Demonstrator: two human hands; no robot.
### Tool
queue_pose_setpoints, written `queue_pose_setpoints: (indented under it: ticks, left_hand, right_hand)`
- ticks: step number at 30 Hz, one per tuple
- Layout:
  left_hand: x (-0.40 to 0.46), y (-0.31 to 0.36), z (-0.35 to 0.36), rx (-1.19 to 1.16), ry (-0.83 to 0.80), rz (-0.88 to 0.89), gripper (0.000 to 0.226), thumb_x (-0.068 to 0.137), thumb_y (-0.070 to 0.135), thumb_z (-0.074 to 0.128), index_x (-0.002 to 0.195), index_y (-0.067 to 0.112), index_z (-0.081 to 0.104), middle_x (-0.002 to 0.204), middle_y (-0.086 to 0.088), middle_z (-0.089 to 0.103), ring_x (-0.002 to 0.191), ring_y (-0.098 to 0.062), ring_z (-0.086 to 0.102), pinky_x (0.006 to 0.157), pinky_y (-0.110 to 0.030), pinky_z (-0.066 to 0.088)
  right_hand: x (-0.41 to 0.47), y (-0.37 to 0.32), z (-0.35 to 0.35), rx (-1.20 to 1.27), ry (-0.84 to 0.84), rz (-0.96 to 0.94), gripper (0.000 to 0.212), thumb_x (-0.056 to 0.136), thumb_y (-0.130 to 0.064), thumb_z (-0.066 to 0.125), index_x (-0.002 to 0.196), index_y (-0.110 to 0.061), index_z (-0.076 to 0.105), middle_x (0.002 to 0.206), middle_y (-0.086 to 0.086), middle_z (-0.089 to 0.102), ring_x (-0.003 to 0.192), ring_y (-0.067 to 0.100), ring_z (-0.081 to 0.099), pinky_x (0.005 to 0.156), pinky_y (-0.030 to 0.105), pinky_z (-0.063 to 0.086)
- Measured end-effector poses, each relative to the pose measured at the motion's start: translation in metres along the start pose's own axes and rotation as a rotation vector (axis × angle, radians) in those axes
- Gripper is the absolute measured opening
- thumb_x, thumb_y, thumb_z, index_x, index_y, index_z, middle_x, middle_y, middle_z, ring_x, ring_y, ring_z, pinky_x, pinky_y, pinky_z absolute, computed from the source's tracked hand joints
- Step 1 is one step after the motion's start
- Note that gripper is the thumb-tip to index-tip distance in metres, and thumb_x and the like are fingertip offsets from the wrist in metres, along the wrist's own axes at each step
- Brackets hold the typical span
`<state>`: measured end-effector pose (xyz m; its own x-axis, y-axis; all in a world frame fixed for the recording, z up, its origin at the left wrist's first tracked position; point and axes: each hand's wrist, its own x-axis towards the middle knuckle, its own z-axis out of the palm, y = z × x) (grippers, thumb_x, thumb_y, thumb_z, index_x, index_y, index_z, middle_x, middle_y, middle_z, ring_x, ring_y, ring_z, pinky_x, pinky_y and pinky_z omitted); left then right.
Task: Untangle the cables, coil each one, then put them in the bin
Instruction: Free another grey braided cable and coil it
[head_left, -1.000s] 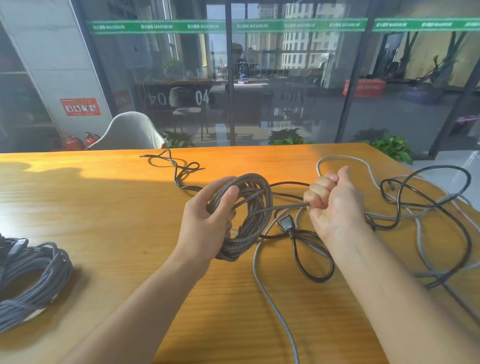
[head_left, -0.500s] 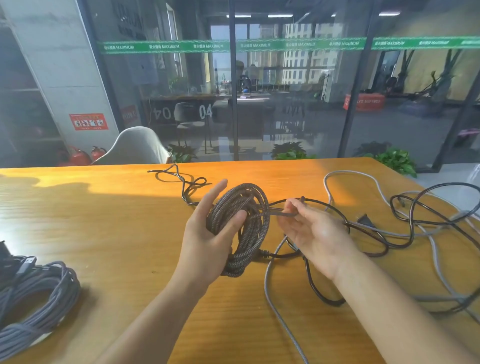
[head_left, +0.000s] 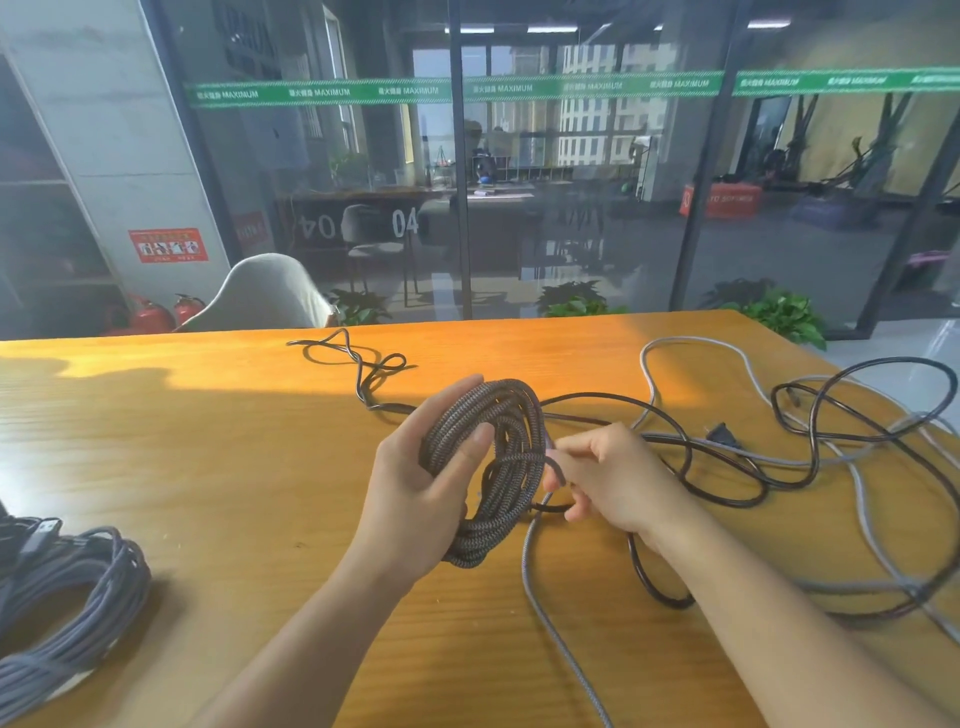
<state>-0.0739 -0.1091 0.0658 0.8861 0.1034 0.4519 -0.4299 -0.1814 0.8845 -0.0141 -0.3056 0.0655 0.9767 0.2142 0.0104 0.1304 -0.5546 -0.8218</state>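
Note:
My left hand (head_left: 415, 483) grips a coil of dark braided cable (head_left: 504, 467), thumb across its front, held upright above the wooden table (head_left: 208, 467). My right hand (head_left: 608, 478) sits just right of the coil and pinches the cable's loose end at the coil's right side. A black cable (head_left: 727, 467) lies tangled with a grey braided cable (head_left: 857, 499) over the right half of the table; a black plug (head_left: 722, 435) shows among them. A grey strand (head_left: 550, 613) runs from under the coil toward me.
A coiled grey cable (head_left: 67, 613) lies at the table's left front edge. A loop of thin black cable (head_left: 353, 358) rests near the far edge. A white chair (head_left: 260, 296) stands behind the table, with a glass wall beyond.
My right hand has come in from pulling the cable end out to the right and now pinches it against the coil's right side. The coil has been tilted a little.

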Motion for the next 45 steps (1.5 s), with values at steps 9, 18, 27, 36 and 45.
queue_pose_setpoints:
  ticks: [9,18,27,36,45]
  left_hand:
    - [-0.002,0.005,0.006,-0.061,-0.067,-0.031,0.037,0.097,0.029,0.066,0.133,0.038,0.067,0.062,0.014,0.051,0.051,-0.017,0.039,0.052,-0.031,0.041]
    - [0.002,0.002,-0.001,-0.132,-0.047,-0.071,0.04,0.095,0.036,0.064,0.135,0.036,0.065,0.058,0.007,0.045,0.053,-0.016,0.036,0.05,-0.024,0.038]
    - [0.0,0.005,0.008,-0.327,-0.209,-0.134,0.032,0.098,0.033,0.059,0.129,0.032,0.068,0.094,-0.014,0.057,0.06,-0.023,0.039,0.056,-0.032,0.037]
    - [-0.001,0.001,0.009,-0.352,-0.249,-0.184,0.029,0.098,0.039,0.061,0.125,0.034,0.068,0.094,-0.01,0.059,0.08,-0.028,0.043,0.075,-0.048,0.037]
    - [0.0,0.004,0.01,-0.121,-0.053,-0.017,0.027,0.103,0.017,0.06,0.128,0.027,0.064,0.068,0.014,0.062,0.053,-0.008,0.049,0.051,-0.025,0.046]
  right_hand:
    - [-0.004,-0.002,0.0,-0.128,-0.103,-0.122,0.032,0.103,-0.009,0.059,0.075,-0.022,0.07,0.053,-0.018,0.065,0.057,0.01,0.069,0.049,0.005,0.041]
    - [0.003,0.009,0.01,0.412,-0.338,-0.29,0.019,0.1,0.003,0.062,0.097,-0.006,0.078,0.097,0.008,0.077,0.091,0.02,0.07,0.084,0.035,0.06]
    - [0.0,0.01,0.013,0.863,-0.488,-0.205,0.018,0.096,0.008,0.054,0.101,-0.001,0.069,0.091,-0.001,0.076,0.089,0.012,0.07,0.083,0.027,0.056]
    - [0.002,0.007,0.02,0.885,-0.453,-0.192,0.034,0.092,-0.013,0.068,0.121,0.004,0.066,0.103,0.013,0.069,0.096,0.024,0.066,0.088,0.04,0.053]
    - [-0.002,-0.004,0.004,1.107,-0.504,-0.077,0.031,0.103,-0.012,0.04,0.118,0.002,0.062,0.097,0.01,0.07,0.089,0.02,0.069,0.081,0.035,0.053]
